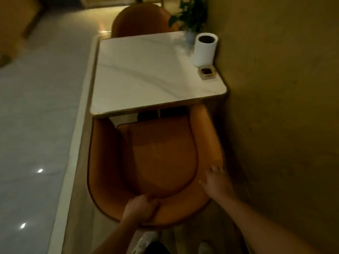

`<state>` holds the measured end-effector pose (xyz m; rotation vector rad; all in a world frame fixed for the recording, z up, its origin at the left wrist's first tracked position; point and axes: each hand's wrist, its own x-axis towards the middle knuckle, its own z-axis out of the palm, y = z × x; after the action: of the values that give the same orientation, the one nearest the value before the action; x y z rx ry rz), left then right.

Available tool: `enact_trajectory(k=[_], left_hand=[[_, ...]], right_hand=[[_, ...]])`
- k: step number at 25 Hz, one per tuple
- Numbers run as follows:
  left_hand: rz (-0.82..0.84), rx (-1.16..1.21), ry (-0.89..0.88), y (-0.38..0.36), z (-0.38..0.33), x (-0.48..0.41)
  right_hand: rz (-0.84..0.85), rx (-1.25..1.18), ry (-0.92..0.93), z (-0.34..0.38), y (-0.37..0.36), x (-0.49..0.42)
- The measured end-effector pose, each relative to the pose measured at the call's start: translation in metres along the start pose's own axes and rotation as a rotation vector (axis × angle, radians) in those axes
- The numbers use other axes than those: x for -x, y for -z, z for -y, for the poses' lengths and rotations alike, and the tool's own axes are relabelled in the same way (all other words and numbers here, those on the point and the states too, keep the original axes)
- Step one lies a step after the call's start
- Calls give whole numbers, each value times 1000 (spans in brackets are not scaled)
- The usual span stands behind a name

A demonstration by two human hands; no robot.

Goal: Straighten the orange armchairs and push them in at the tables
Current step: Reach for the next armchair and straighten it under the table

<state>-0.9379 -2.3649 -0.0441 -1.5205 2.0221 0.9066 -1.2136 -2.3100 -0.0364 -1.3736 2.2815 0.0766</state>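
An orange armchair (161, 154) stands right below me, its front edge under the near side of a white marble-top table (146, 74). My left hand (140, 208) grips the curved backrest at its middle. My right hand (216, 180) rests on the right armrest with fingers curled over it. A second orange armchair (139, 21) sits at the table's far side, only its backrest showing.
The table and near chair stand close against a wall (275, 107) on the right. On the table's right side are a white paper roll (205, 49), a small square dish (206, 71) and a potted plant (192, 17). Glossy floor (36, 125) lies to the left.
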Motion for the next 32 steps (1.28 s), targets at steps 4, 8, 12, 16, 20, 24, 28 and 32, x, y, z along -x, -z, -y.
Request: enact_trajectory(k=[4, 8, 12, 16, 20, 24, 28, 32], left_hand=[[-72, 81, 161, -9, -12, 8], [-106, 42, 239, -22, -9, 5], [-168, 32, 289, -18, 0, 9], [-186, 44, 429, -15, 14, 4], [-185, 53, 468, -15, 12, 0], [-196, 43, 461, -17, 11, 1], [-245, 62, 455, -22, 8, 6], [-270, 63, 448, -32, -5, 16]], right_hand=[[72, 68, 107, -18, -10, -16], [92, -26, -44, -28, -21, -18], [82, -366, -305, -27, -36, -31], [101, -463, -468, -24, -40, -55], [93, -539, -513, -27, -43, -64], [50, -564, -438, -31, -43, -54], [32, -553, -420, -35, -39, -47], [37, -586, -427, -57, -50, -44]])
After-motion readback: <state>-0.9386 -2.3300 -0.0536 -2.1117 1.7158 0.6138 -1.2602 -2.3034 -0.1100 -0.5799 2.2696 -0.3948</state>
